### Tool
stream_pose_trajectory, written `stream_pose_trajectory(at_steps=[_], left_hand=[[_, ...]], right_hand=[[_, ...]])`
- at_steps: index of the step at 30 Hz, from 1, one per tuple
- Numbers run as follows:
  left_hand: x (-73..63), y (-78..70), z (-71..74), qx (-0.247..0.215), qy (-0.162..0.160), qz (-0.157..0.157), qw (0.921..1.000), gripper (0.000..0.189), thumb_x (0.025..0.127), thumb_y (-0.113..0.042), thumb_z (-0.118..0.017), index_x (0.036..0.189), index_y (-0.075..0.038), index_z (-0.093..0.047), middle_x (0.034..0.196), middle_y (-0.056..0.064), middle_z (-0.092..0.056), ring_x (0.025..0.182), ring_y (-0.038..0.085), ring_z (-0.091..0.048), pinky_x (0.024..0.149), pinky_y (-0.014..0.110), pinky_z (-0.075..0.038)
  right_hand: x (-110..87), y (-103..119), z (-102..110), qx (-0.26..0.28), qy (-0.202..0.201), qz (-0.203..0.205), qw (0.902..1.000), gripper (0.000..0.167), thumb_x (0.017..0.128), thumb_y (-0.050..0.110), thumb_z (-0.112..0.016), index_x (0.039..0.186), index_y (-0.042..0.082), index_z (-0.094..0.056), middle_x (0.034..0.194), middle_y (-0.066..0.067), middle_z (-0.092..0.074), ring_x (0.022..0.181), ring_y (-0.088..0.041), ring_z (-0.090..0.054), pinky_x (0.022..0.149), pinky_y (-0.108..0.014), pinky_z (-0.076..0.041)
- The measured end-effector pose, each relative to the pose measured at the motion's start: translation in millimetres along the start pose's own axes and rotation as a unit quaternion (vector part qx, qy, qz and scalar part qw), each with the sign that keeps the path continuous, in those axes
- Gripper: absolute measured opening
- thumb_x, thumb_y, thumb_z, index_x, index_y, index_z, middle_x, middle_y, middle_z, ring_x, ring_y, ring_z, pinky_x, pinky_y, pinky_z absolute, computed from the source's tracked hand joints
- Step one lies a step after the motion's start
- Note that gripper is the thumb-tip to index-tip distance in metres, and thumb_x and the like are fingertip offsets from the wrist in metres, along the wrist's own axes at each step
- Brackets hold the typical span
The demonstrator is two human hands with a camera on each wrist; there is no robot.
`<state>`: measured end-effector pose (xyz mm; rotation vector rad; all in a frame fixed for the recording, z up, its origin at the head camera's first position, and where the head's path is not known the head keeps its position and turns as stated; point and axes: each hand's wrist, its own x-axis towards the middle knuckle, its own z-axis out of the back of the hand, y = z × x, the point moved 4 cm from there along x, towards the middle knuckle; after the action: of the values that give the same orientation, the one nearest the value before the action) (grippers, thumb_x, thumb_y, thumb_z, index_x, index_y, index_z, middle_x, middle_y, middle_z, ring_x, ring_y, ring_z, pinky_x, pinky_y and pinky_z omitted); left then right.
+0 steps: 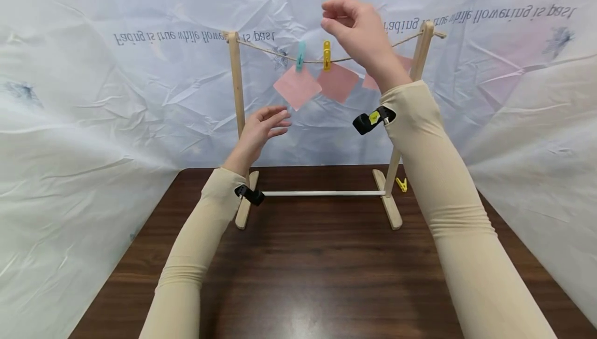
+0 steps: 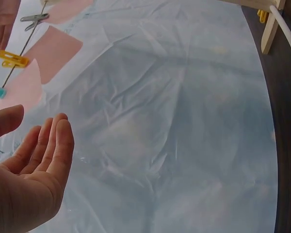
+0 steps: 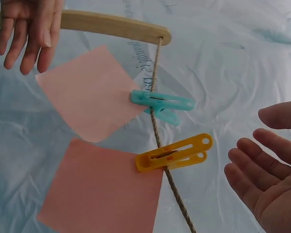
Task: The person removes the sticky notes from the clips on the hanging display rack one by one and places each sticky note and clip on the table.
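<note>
The right hand (image 1: 361, 30) is raised just above a braided tan cord (image 1: 268, 50), its grip apart: thumb and gently bent fingers are separated. The left hand (image 1: 261, 130) is held lower, beside a pale pink square paper (image 1: 297, 87), its grip likewise apart, palm hollowed. That paper hangs cornerwise like a diamond, its top corner clipped to the cord by a translucent turquoise plastic clothespin (image 1: 300, 55). Next to it, a deeper pink square paper (image 1: 338, 83) hangs tilted from a bright yellow plastic clothespin (image 1: 327, 55). A third pink paper (image 2: 68, 10), partly behind the right wrist in the head view, is at a grey clothespin (image 2: 35, 20). The cord runs between pale wooden posts (image 1: 237, 82) joined low down by a white rod (image 1: 322, 193); a small yellow clothespin (image 1: 401, 184) lies on the dark wood-grain tabletop (image 1: 308, 256) near the right foot. Behind, a creased whitish sheet (image 1: 177, 95) carries flower-like prints and inverted grey lettering, "Fading is true while flowering is past", partly covered. The yellow sticker (image 1: 374, 117) on the right wrist's black strap is too small to read.
</note>
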<state>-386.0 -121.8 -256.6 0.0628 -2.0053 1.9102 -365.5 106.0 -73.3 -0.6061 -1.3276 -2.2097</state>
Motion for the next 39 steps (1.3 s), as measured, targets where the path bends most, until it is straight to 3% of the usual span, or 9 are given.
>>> stream_pose_trajectory(at_steps=[11, 19, 25, 29, 39], left_hand=[[6.1, 0.8, -13.7, -0.025, -0.013, 0.002, 0.9996, 0.041, 0.101, -0.019, -0.064, 0.136, 0.000, -0.057, 0.127, 0.018, -0.064, 0.109, 0.030, -0.066, 0.095, 0.038, -0.054], [11.3, 0.9, -19.5, -0.034, -0.018, -0.008, 0.9992, 0.030, 0.100, -0.013, -0.065, 0.125, 0.003, -0.062, 0.117, 0.016, -0.067, 0.103, 0.032, -0.066, 0.096, 0.043, -0.053], [11.3, 2.5, -21.7, -0.054, -0.026, -0.013, 0.9981, 0.021, 0.099, -0.006, -0.064, 0.118, 0.004, -0.064, 0.108, 0.011, -0.068, 0.092, 0.021, -0.067, 0.098, 0.047, -0.052], [10.5, 4.3, -23.3, -0.065, -0.024, -0.013, 0.9975, 0.016, 0.098, -0.006, -0.066, 0.113, 0.001, -0.066, 0.106, 0.011, -0.068, 0.093, 0.022, -0.067, 0.100, 0.049, -0.050], [5.9, 3.5, -26.8, -0.047, 0.008, -0.030, 0.9984, 0.028, 0.096, -0.003, -0.068, 0.122, 0.006, -0.061, 0.118, 0.022, -0.064, 0.104, 0.023, -0.067, 0.101, 0.050, -0.049]], right_hand=[[13.4, 1, -25, -0.111, 0.076, -0.024, 0.9906, 0.051, 0.104, 0.035, -0.055, 0.150, 0.014, -0.049, 0.146, -0.002, -0.054, 0.130, -0.009, -0.052, 0.105, -0.025, -0.043], [18.8, -2, -35, -0.179, 0.131, -0.027, 0.9748, 0.056, 0.105, 0.037, -0.050, 0.154, 0.011, -0.042, 0.154, -0.004, -0.046, 0.139, -0.015, -0.044, 0.111, -0.026, -0.038], [18.3, -4, -41, -0.186, 0.150, -0.030, 0.9706, 0.056, 0.105, 0.036, -0.050, 0.154, 0.010, -0.041, 0.155, -0.004, -0.045, 0.139, -0.017, -0.044, 0.111, -0.028, -0.039], [17.5, -6, -45, -0.191, 0.158, -0.027, 0.9684, 0.056, 0.105, 0.036, -0.050, 0.154, 0.010, -0.042, 0.153, -0.004, -0.047, 0.138, -0.017, -0.046, 0.111, -0.029, -0.040], [14.9, -7, -44, -0.187, 0.157, -0.017, 0.9696, 0.052, 0.105, 0.036, -0.051, 0.150, 0.010, -0.049, 0.147, -0.005, -0.054, 0.133, -0.018, -0.051, 0.107, -0.031, -0.043]])
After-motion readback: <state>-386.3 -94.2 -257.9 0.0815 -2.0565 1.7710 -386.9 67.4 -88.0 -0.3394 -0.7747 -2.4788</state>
